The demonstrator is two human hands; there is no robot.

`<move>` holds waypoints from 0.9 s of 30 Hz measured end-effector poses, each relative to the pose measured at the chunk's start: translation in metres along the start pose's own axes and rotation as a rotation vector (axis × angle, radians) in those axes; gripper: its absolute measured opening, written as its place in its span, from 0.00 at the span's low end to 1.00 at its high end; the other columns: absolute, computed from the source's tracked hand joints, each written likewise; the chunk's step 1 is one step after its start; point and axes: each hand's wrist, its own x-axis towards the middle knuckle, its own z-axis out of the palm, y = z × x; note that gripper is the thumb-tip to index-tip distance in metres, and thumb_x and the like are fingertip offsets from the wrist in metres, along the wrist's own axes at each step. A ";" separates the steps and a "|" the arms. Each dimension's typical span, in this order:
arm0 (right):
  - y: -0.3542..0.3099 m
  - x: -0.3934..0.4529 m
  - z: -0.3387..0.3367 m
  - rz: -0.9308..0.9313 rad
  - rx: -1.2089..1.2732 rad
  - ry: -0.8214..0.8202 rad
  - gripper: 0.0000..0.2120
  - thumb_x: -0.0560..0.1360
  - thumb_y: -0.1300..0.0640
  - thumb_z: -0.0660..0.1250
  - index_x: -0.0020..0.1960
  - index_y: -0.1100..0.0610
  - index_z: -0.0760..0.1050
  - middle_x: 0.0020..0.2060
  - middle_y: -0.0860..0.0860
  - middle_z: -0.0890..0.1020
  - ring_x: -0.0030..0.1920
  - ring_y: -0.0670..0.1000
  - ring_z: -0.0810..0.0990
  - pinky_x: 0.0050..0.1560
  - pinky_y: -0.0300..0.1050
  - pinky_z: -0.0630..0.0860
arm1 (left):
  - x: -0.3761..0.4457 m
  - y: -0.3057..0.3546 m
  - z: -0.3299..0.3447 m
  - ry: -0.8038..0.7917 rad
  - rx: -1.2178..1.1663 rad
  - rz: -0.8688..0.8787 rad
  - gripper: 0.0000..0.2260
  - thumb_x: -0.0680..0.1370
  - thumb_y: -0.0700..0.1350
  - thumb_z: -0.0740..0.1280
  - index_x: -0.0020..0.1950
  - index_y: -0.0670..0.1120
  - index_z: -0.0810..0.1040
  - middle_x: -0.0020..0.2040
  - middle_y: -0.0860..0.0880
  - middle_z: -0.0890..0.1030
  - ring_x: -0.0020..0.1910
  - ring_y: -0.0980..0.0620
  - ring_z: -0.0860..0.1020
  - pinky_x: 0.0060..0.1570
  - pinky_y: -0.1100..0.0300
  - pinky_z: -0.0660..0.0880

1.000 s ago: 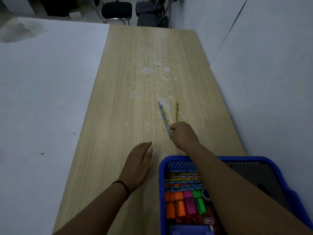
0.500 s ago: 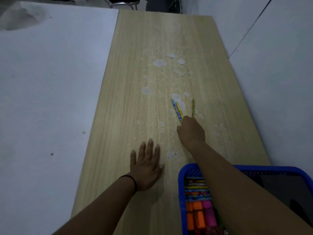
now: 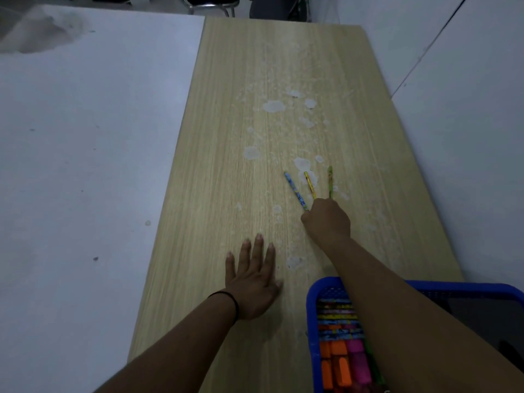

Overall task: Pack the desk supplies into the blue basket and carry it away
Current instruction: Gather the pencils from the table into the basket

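Observation:
Three pencils lie fanned on the wooden desk (image 3: 226,137): a blue pencil (image 3: 295,191), a yellow pencil (image 3: 310,184) and a green pencil (image 3: 330,181). My right hand (image 3: 326,219) is curled over their near ends, and its fingertips are hidden. My left hand (image 3: 253,285) lies flat on the desk with fingers spread, holding nothing, a black band on its wrist. The blue basket (image 3: 312,321) stands at the desk's near right under my right forearm. It holds a row of pencils, orange and pink blocks and a dark flat item.
White blotches (image 3: 273,106) mark the desk's middle. Pale floor (image 3: 85,165) runs along the desk's left edge and a pale wall (image 3: 467,123) along its right. Chair legs (image 3: 209,7) stand beyond the far end.
The blue and yellow pencils, side by side a second ago, now point apart in a fan. My left hand has gone from side-on to flat with fingers spread. The view tilted down.

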 end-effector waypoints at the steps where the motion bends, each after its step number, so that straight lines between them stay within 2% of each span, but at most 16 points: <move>1: -0.001 -0.002 -0.001 -0.009 0.006 -0.008 0.12 0.76 0.55 0.61 0.51 0.63 0.76 0.44 0.58 0.77 0.39 0.55 0.76 0.32 0.41 0.65 | 0.000 0.000 0.000 0.001 0.003 -0.001 0.32 0.80 0.59 0.48 0.73 0.52 0.28 0.66 0.52 0.20 0.65 0.49 0.21 0.66 0.45 0.25; 4: -0.001 -0.009 -0.006 -0.051 0.079 0.014 0.09 0.73 0.55 0.63 0.38 0.60 0.72 0.32 0.53 0.72 0.30 0.51 0.70 0.25 0.40 0.58 | 0.001 0.000 0.001 0.007 0.009 0.000 0.32 0.80 0.59 0.48 0.73 0.53 0.28 0.67 0.51 0.21 0.65 0.49 0.21 0.66 0.45 0.26; 7: -0.001 -0.026 -0.022 -0.092 0.306 0.014 0.13 0.72 0.59 0.64 0.31 0.58 0.65 0.28 0.51 0.69 0.27 0.48 0.66 0.26 0.41 0.60 | 0.001 -0.001 0.002 0.028 0.022 -0.004 0.33 0.80 0.58 0.49 0.73 0.53 0.29 0.68 0.51 0.21 0.66 0.49 0.22 0.67 0.44 0.27; 8: -0.001 -0.034 -0.029 -0.118 0.372 0.031 0.11 0.72 0.60 0.63 0.33 0.59 0.66 0.29 0.51 0.69 0.27 0.48 0.66 0.27 0.41 0.63 | 0.002 -0.001 0.003 0.035 0.025 -0.008 0.33 0.80 0.58 0.50 0.73 0.53 0.29 0.68 0.51 0.21 0.66 0.49 0.22 0.67 0.43 0.27; 10: 0.003 -0.054 -0.044 -0.160 0.453 0.057 0.02 0.73 0.62 0.61 0.43 0.60 0.71 0.32 0.51 0.72 0.29 0.47 0.67 0.29 0.41 0.66 | 0.002 0.000 0.003 0.048 0.021 -0.014 0.33 0.80 0.58 0.50 0.74 0.53 0.30 0.69 0.51 0.22 0.69 0.48 0.24 0.68 0.43 0.28; 13: 0.019 -0.086 -0.062 -0.224 0.431 0.089 0.14 0.78 0.63 0.56 0.62 0.62 0.70 0.48 0.55 0.75 0.42 0.50 0.73 0.37 0.40 0.66 | 0.001 -0.001 0.004 0.078 0.006 -0.026 0.32 0.80 0.58 0.50 0.75 0.53 0.32 0.73 0.50 0.25 0.72 0.48 0.26 0.69 0.44 0.30; 15: 0.036 -0.108 -0.071 -0.249 0.387 0.112 0.17 0.80 0.61 0.53 0.68 0.60 0.67 0.55 0.56 0.73 0.47 0.50 0.71 0.42 0.36 0.64 | -0.001 0.000 0.004 0.094 -0.001 -0.036 0.31 0.80 0.59 0.50 0.75 0.53 0.34 0.74 0.50 0.28 0.73 0.48 0.28 0.70 0.44 0.31; 17: 0.056 -0.127 -0.076 -0.296 0.358 0.150 0.16 0.81 0.60 0.54 0.67 0.60 0.69 0.52 0.55 0.72 0.45 0.50 0.72 0.40 0.34 0.65 | -0.005 0.004 0.001 0.130 -0.018 -0.061 0.30 0.81 0.59 0.48 0.76 0.51 0.37 0.76 0.48 0.31 0.75 0.47 0.32 0.72 0.43 0.35; 19: 0.077 -0.147 -0.081 -0.337 0.327 0.185 0.12 0.80 0.58 0.56 0.60 0.59 0.73 0.45 0.51 0.69 0.38 0.48 0.70 0.36 0.34 0.66 | -0.014 0.016 -0.002 0.202 -0.075 -0.082 0.28 0.81 0.59 0.46 0.77 0.51 0.42 0.78 0.47 0.37 0.76 0.46 0.38 0.72 0.42 0.38; 22: 0.101 -0.168 -0.080 -0.337 0.254 0.174 0.09 0.79 0.55 0.59 0.52 0.58 0.76 0.41 0.51 0.69 0.37 0.49 0.70 0.36 0.40 0.64 | -0.031 0.038 -0.002 0.423 -0.237 -0.012 0.24 0.82 0.54 0.46 0.77 0.50 0.50 0.78 0.49 0.47 0.77 0.50 0.46 0.73 0.46 0.39; 24: 0.116 -0.183 -0.080 -0.301 0.264 0.173 0.08 0.79 0.56 0.60 0.50 0.59 0.76 0.41 0.51 0.70 0.37 0.49 0.70 0.38 0.42 0.66 | -0.051 0.063 0.002 0.582 -0.478 0.062 0.21 0.83 0.52 0.49 0.74 0.48 0.61 0.75 0.51 0.62 0.75 0.53 0.58 0.75 0.51 0.47; 25: 0.123 -0.189 -0.080 -0.285 0.268 0.165 0.08 0.79 0.57 0.59 0.49 0.59 0.76 0.42 0.52 0.70 0.37 0.49 0.70 0.39 0.43 0.67 | -0.059 0.075 0.005 0.635 -0.628 0.094 0.18 0.83 0.51 0.50 0.70 0.49 0.69 0.68 0.53 0.71 0.69 0.56 0.66 0.72 0.55 0.56; 26: 0.128 -0.195 -0.079 -0.276 0.242 0.145 0.08 0.79 0.57 0.59 0.49 0.59 0.76 0.42 0.52 0.70 0.38 0.49 0.71 0.40 0.44 0.68 | -0.066 0.087 0.008 0.664 -0.736 0.119 0.15 0.83 0.50 0.51 0.60 0.52 0.75 0.58 0.55 0.76 0.59 0.59 0.73 0.64 0.60 0.64; 27: 0.133 -0.199 -0.076 -0.275 0.194 0.107 0.09 0.79 0.57 0.58 0.48 0.60 0.76 0.43 0.53 0.71 0.39 0.50 0.71 0.41 0.45 0.69 | -0.070 0.096 0.011 0.686 -0.755 0.133 0.13 0.83 0.49 0.51 0.50 0.53 0.75 0.49 0.56 0.78 0.48 0.61 0.74 0.54 0.61 0.67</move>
